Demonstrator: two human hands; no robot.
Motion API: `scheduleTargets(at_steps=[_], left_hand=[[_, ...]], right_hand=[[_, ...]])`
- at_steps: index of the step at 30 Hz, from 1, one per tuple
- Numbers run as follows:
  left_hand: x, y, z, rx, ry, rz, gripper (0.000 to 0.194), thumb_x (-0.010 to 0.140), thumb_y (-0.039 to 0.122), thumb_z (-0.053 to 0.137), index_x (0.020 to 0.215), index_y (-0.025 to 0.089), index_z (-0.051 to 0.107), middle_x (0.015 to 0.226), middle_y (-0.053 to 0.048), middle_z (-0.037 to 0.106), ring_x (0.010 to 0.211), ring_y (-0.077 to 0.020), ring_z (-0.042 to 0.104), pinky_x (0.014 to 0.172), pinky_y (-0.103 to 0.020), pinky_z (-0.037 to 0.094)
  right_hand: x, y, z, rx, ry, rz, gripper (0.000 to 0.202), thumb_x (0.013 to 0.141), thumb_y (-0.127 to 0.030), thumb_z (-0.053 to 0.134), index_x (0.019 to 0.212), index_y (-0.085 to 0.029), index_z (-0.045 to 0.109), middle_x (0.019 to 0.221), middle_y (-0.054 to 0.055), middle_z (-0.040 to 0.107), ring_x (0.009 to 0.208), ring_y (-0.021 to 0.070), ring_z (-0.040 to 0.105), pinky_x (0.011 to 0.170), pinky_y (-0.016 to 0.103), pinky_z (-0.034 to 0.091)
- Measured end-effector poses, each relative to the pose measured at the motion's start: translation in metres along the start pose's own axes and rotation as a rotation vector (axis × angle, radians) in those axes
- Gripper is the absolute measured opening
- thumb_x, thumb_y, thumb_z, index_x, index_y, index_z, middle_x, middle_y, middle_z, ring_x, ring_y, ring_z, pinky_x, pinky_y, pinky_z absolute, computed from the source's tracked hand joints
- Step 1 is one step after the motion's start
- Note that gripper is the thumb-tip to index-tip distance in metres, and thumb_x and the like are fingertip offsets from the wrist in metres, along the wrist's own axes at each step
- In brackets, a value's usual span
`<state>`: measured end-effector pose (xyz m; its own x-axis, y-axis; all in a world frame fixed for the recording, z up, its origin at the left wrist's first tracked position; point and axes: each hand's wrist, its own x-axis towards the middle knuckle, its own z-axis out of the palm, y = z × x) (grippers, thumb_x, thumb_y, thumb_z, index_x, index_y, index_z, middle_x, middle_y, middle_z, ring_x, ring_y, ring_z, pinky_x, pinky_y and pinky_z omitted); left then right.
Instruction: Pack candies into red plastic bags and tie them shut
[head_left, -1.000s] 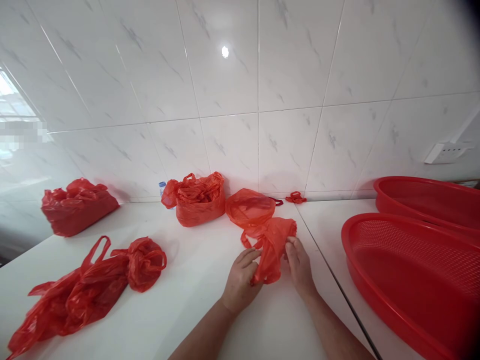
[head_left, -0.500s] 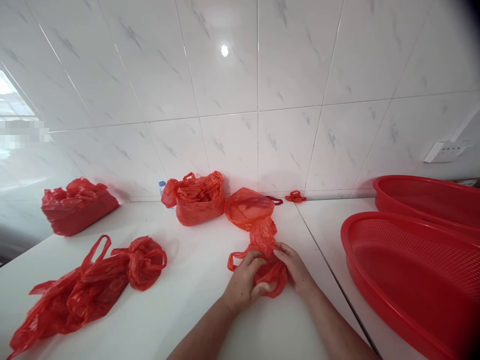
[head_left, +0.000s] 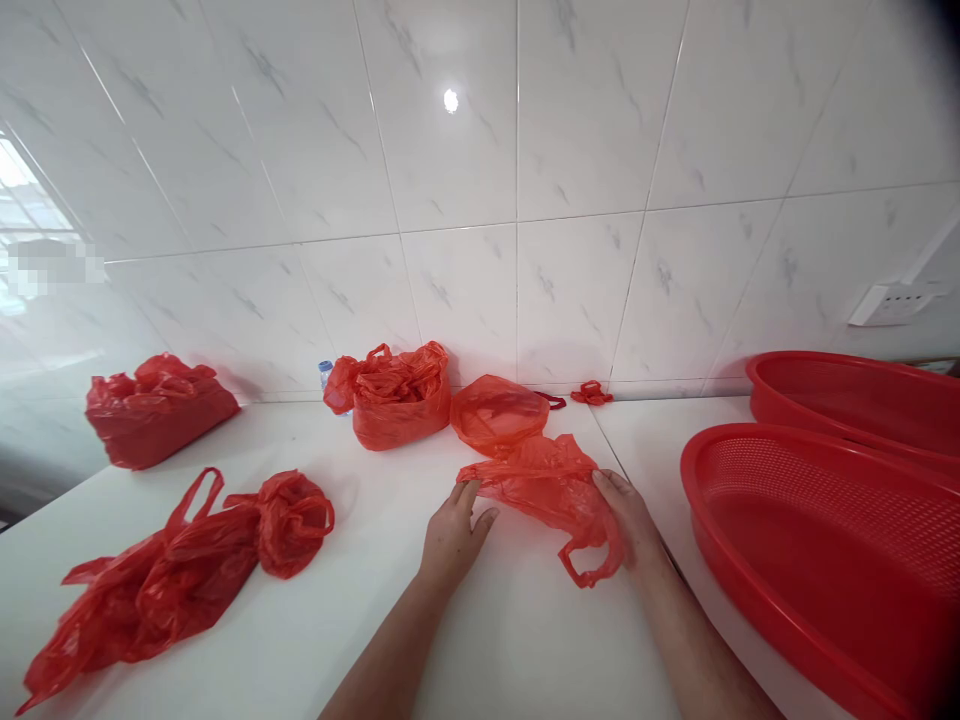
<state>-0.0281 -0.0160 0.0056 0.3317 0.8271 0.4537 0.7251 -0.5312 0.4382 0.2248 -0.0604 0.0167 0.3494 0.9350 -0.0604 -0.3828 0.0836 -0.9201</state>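
A thin red plastic bag (head_left: pixel 555 485) lies spread sideways on the white table in front of me, a handle loop hanging toward me at its lower right. My left hand (head_left: pixel 454 535) touches the bag's left end with its fingertips, the thumb held well apart from them. On the right end of the bag, my right hand (head_left: pixel 626 510) is closed at the edge, with part of its fingers hidden. Just behind lies another red bag (head_left: pixel 499 412), puffed out and touching the first.
Red bags stuffed with crumpled bags stand at the back middle (head_left: pixel 401 425) and far left (head_left: pixel 169 430). A knotted red bundle (head_left: pixel 191 575) lies at left. Two red plastic baskets (head_left: pixel 720 440) fill the right side. A small red scrap (head_left: pixel 592 393) sits by the tiled wall.
The bunched bag has been spread out wider and its handle loop now hangs lower right. My hands have moved apart, left hand leftward, right hand rightward.
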Motion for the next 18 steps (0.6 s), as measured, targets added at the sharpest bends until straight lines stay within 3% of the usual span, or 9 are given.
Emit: scheduleTargets(at_steps=[3, 6, 9, 13, 15, 18], left_hand=[[-0.001, 0.002, 0.000, 0.010, 0.166, 0.027, 0.040, 0.088, 0.037, 0.047, 0.124, 0.020, 0.040, 0.100, -0.008, 0.061, 0.075, -0.0183, 0.063, 0.063, -0.032, 0.051], [-0.004, 0.007, -0.001, -0.011, 0.304, 0.134, 0.039, 0.086, 0.031, 0.052, 0.120, 0.017, 0.040, 0.095, -0.009, 0.060, 0.084, -0.0203, 0.061, 0.071, -0.035, 0.052], [-0.006, 0.014, -0.002, -0.076, 0.330, 0.187, 0.031, 0.085, 0.028, 0.054, 0.112, 0.018, 0.043, 0.095, -0.008, 0.060, 0.088, -0.0201, 0.059, 0.076, -0.037, 0.051], [-0.008, 0.022, 0.000, -0.145, 0.303, 0.162, 0.013, 0.084, 0.026, 0.055, 0.086, 0.021, 0.043, 0.076, -0.001, 0.054, 0.071, -0.0153, 0.055, 0.065, -0.031, 0.049], [-0.008, 0.025, 0.002, -0.157, 0.318, 0.144, 0.013, 0.084, 0.023, 0.054, 0.082, 0.021, 0.041, 0.071, 0.001, 0.051, 0.065, -0.0136, 0.052, 0.061, -0.028, 0.047], [-0.010, 0.028, 0.005, -0.207, 0.317, 0.133, 0.009, 0.085, 0.018, 0.050, 0.082, 0.021, 0.042, 0.070, 0.001, 0.052, 0.064, -0.0121, 0.051, 0.060, -0.026, 0.047]], right_hand=[[-0.003, 0.001, 0.003, -0.176, -0.005, -0.063, 0.030, 0.072, -0.049, 0.064, 0.075, -0.020, 0.059, 0.068, -0.001, 0.061, 0.062, 0.0158, 0.056, 0.058, 0.026, 0.045], [-0.004, 0.002, 0.005, -0.397, 0.018, -0.156, 0.029, 0.076, -0.048, 0.059, 0.078, -0.020, 0.061, 0.072, 0.001, 0.063, 0.066, 0.0175, 0.057, 0.059, 0.027, 0.045], [-0.004, 0.001, 0.006, -0.616, 0.029, -0.242, 0.024, 0.081, -0.042, 0.052, 0.088, -0.021, 0.062, 0.083, 0.002, 0.065, 0.075, 0.0193, 0.060, 0.066, 0.030, 0.047], [-0.015, -0.004, 0.020, -0.985, 0.247, -0.620, 0.028, 0.081, -0.028, 0.051, 0.106, -0.021, 0.060, 0.106, 0.009, 0.059, 0.097, 0.0243, 0.055, 0.082, 0.039, 0.045], [-0.029, -0.003, 0.036, -1.078, 0.303, -0.845, 0.025, 0.082, -0.023, 0.050, 0.104, -0.019, 0.060, 0.104, 0.011, 0.058, 0.099, 0.0251, 0.052, 0.085, 0.041, 0.043], [-0.052, 0.010, 0.064, -1.046, 0.080, -0.986, 0.017, 0.084, -0.017, 0.046, 0.091, -0.020, 0.061, 0.083, 0.006, 0.061, 0.080, 0.0187, 0.055, 0.075, 0.033, 0.043]])
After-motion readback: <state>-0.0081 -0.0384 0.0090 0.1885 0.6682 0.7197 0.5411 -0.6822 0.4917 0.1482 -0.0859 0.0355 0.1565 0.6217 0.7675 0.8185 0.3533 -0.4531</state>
